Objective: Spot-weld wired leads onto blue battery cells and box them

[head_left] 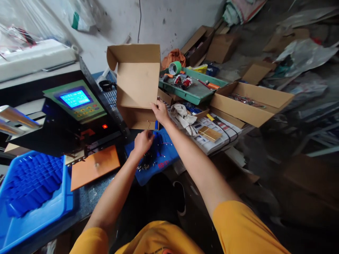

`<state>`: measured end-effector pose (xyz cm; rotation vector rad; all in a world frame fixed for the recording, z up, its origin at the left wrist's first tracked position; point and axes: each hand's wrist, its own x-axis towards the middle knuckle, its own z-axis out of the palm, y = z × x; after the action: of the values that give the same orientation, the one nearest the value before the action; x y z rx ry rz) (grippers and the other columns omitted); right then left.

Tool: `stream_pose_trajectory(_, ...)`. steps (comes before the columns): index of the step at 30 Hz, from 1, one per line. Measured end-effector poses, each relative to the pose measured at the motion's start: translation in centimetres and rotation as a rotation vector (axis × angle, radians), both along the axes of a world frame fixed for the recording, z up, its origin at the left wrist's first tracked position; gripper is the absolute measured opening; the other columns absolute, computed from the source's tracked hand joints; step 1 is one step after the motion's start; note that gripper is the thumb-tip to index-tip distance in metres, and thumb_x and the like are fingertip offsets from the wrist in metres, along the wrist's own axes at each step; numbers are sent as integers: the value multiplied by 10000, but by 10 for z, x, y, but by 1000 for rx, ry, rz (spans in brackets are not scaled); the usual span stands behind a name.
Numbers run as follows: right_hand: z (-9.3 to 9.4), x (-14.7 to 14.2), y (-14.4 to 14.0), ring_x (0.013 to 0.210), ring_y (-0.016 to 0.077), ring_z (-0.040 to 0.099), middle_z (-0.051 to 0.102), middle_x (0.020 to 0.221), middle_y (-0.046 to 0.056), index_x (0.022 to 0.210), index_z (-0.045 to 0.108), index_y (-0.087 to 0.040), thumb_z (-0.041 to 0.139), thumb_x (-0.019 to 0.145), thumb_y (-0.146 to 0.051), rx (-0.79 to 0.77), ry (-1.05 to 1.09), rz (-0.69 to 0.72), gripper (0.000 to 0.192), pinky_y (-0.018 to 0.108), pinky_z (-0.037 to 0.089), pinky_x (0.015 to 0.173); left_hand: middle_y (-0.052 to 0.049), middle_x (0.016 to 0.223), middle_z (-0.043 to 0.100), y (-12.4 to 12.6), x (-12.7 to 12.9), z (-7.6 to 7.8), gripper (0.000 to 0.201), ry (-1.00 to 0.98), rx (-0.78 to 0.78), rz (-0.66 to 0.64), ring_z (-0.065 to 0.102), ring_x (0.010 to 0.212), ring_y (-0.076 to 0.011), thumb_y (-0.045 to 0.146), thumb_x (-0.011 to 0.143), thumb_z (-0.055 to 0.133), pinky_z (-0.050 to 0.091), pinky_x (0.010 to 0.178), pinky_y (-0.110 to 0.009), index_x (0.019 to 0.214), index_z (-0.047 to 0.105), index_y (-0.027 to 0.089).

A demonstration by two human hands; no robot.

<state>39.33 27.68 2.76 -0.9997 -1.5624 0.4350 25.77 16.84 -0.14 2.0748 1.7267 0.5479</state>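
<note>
Small assembly workshop w/ cluttered bench. Evidence: bench machine w/ lit blue display and keypad; blue crate of stacked blue parts; green tray holding tape roll and hand tools; open cardboard cartons on bench and floor; pile of small wired components on blue cloth. Bare stained wall, loose plastic sheeting and packing scraps on floor indicate informal production space, not home or office.
</note>
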Motion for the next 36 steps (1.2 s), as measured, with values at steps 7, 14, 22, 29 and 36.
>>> stream_pose_trajectory(7,-3,-1,0,1120,254,563,668,1138,87,976,686,-195,514,947,-505,7,-6,-18,355,369,431,1026,-127,894,734,-45,10,-9,299,193,-107,9,692,902,-302,480,806,683,490,753,-339,925,674,206)
stream_pose_trajectory(14,-4,0,5,1096,238,577,667,1105,90,940,682,-182,506,949,-487,21,-14,-23,353,339,438,1002,-138,848,735,-36,18,-9,261,204,-175,23,696,851,-294,437,753,730,475,681,-321,739,645,191)
stream_pose_trajectory(22,-5,0,4,1047,239,581,666,1030,86,920,687,-162,500,942,-471,42,16,-17,361,348,447,965,-10,659,661,-40,-3,-3,391,-457,-156,63,597,598,-149,422,642,794,433,572,-246,892,675,146)
stream_pose_trajectory(29,-1,0,2,1055,238,586,677,1048,79,920,677,-170,498,941,-437,81,53,42,322,366,445,982,-66,835,731,-8,-26,10,390,-531,60,-212,666,725,-190,454,768,728,531,679,-294,1008,743,147)
stream_pose_trajectory(36,-4,2,4,1070,252,583,670,1065,85,925,687,-177,512,929,-469,70,40,25,341,376,446,982,-124,1243,665,52,-36,0,310,195,516,-587,675,1052,-210,258,958,508,551,871,-306,1223,661,207)
